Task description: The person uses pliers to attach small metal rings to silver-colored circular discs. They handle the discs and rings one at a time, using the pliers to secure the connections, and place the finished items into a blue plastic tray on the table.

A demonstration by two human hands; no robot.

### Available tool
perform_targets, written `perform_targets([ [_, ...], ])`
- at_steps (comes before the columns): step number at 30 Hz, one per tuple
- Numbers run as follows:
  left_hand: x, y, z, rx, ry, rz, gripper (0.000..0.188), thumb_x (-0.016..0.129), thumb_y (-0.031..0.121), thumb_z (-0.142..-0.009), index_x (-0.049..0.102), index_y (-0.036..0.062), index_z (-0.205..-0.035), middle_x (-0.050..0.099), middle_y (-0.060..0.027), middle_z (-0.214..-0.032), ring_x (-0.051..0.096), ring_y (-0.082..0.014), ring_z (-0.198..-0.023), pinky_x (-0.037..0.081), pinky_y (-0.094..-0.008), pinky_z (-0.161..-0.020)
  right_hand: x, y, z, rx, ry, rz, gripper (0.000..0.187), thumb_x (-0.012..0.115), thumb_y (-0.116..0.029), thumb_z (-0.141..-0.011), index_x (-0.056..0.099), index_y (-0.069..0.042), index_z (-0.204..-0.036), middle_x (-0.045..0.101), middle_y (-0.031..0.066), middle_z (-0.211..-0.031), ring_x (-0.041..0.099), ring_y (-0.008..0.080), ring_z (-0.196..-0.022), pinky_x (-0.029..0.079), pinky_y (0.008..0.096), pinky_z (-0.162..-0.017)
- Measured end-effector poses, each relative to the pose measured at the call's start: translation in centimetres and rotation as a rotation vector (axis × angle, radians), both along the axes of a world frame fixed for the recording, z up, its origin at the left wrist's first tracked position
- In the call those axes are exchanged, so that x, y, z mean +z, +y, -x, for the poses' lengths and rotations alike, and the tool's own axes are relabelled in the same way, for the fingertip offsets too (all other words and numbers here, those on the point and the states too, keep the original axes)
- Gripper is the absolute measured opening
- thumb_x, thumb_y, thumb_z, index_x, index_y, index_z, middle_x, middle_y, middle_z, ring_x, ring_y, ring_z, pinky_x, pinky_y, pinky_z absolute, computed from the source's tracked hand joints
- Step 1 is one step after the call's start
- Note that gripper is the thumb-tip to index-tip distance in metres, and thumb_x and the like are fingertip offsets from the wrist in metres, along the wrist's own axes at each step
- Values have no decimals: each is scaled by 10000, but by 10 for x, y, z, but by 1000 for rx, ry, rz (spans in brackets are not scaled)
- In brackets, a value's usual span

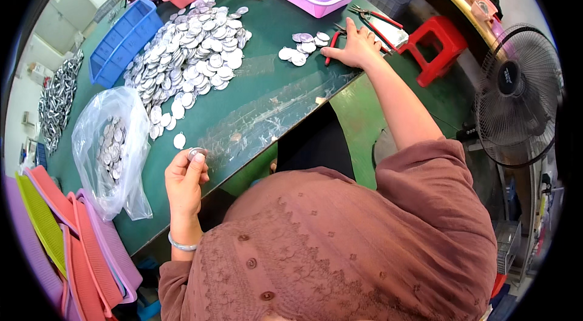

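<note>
L grip [187,176] pinching silver disc [196,153], long axis approx. L-R, R grip [357,48] spread at pliers [333,45], handle nearward

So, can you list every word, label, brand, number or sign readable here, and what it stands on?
Readable text: none I can quote.
Fan hub: small pale marks, perhaps lettering, too small to read.
Purple basin: a dark patch inside, possibly a label; nothing legible.
Metal piece in the left fingers: no lettering can be made out.
Heap of silvery pieces: too small to tell.
</note>
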State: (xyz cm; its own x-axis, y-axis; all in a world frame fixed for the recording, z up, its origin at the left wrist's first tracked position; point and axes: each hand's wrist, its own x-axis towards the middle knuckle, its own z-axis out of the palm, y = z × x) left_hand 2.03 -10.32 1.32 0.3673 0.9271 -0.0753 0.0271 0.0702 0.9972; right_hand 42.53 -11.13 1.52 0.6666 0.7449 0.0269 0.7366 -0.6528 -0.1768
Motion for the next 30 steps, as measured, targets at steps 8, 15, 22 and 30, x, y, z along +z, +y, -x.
perform_targets([
  [8,5,5,4,-40,-172,46,175,519,164,-867,572,-2,-887,456,31,-607,374,-39,-500,299,-166,-452,-18,-13,-10,86,-129,-146,722,557,-306,-683,279,-65,-1304,511,268,-1063,488,393,-1008,380,422,-888],
  [15,19,12,26,-118,-383,217,176,474,184,-884,531,20,-853,471,-4,-595,398,-80,-481,331,-201,-460,-19,-31,-6,318,-359,-17,567,457,-30,-718,320,-106,-1263,522,279,-924,512,403,-913,424,450,-793],
  [22,19,4,42,-113,-471,164,199,479,210,-891,535,28,-833,496,-5,-618,432,-80,-511,368,-195,-487,-17,-40,-43,327,-206,-174,547,417,19,-709,339,-15,-1250,516,255,-1087,495,396,-1012,388,421,-865],
  [30,26,-5,40,-35,-394,104,198,518,178,-870,581,11,-956,627,-90,-857,601,-130,-721,458,-207,-576,1,-51,-38,187,487,-434,358,466,-41,-801,463,-7,-1158,537,63,-892,522,138,-802,431,263,-685],
])
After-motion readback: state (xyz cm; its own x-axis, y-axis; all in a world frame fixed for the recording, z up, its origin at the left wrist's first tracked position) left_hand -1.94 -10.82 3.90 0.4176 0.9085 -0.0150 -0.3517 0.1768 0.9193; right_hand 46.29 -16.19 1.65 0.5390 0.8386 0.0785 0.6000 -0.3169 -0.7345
